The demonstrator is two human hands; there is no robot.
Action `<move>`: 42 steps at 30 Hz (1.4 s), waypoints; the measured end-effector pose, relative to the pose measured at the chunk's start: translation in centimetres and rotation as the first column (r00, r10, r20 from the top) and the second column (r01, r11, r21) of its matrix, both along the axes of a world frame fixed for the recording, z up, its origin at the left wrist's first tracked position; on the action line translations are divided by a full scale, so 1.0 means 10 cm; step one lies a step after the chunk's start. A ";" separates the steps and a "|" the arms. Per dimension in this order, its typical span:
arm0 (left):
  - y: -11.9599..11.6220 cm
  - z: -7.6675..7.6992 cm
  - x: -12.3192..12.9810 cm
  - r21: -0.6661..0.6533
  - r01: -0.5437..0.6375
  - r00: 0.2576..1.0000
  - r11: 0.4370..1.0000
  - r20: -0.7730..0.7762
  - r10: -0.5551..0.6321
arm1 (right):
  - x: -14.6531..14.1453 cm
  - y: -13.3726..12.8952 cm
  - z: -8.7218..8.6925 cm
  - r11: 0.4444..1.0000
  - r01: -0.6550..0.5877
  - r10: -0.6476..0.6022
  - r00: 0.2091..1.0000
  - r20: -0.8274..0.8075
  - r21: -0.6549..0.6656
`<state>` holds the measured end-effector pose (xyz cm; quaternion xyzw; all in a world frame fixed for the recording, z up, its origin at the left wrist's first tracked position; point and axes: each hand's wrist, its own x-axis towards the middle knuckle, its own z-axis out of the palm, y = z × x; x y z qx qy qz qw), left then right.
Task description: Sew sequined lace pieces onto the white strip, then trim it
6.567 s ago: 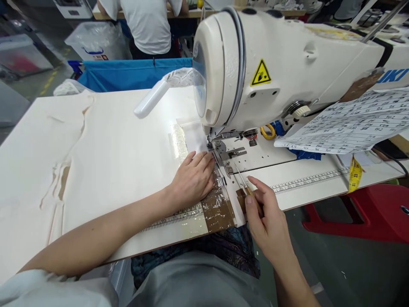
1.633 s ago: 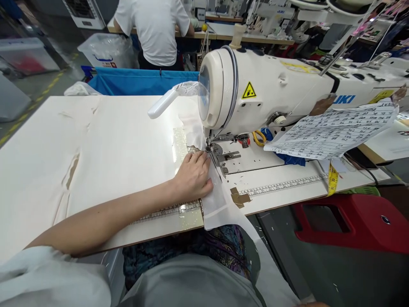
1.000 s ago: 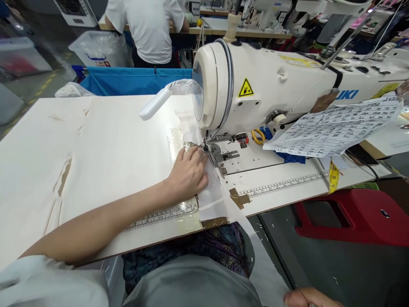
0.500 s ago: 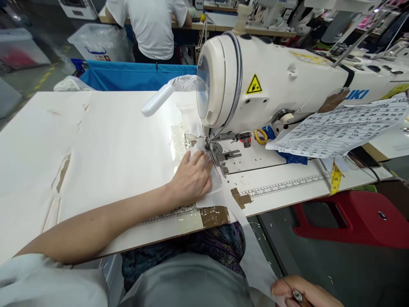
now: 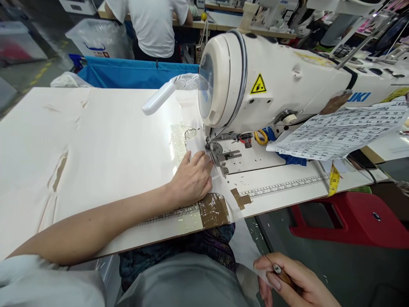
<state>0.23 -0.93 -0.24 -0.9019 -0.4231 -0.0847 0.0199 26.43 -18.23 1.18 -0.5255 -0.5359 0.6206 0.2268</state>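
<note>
My left hand (image 5: 193,177) lies on the sewing machine bed with its fingers bent and pressed together on a white fabric strip (image 5: 196,144), just in front of the presser foot (image 5: 208,145). The strip passes beneath the hand, over the table's front edge and down beside my lap. Down at the lower right, my right hand (image 5: 297,277) is closed round an awl (image 5: 283,273) with a brown handle and a thin metal point. Its thumb and fingers also touch the lower part of the strip. The white sewing machine (image 5: 268,81) stands over the left hand's fingertips.
A printed ruler (image 5: 284,186) and brown tape (image 5: 214,211) mark the white table (image 5: 111,140). Yellow-handled scissors (image 5: 261,137), a paper sheet (image 5: 338,128) and a tape measure (image 5: 334,180) are at right. A red stool (image 5: 348,219) stands below. A person (image 5: 150,27) sits beyond a blue cloth bin (image 5: 137,72).
My right hand has moved left and slightly up, with the awl still in it. The strip has shifted under the left hand, uncovering more brown tape. The left hand stays nearly in place.
</note>
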 end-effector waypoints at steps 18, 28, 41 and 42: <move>0.03 0.01 0.02 0.015 -0.013 0.999 1.000 0.039 0.012 | -0.22 0.32 -0.07 0.995 -0.021 0.028 0.998 -0.064 0.097; 0.10 0.11 0.03 0.013 -0.068 0.996 0.998 -0.060 0.068 | -0.61 0.32 -0.06 0.908 0.311 -0.396 0.856 -0.332 -0.282; 0.10 0.03 -0.03 0.019 -0.036 0.999 0.999 -0.022 0.036 | -0.78 0.15 -0.42 0.928 0.365 -0.341 0.913 -0.224 0.078; 0.11 0.01 -0.03 0.021 -0.037 0.999 0.999 -0.019 0.038 | -0.76 0.15 -0.45 0.930 0.337 -0.309 0.932 -0.189 0.143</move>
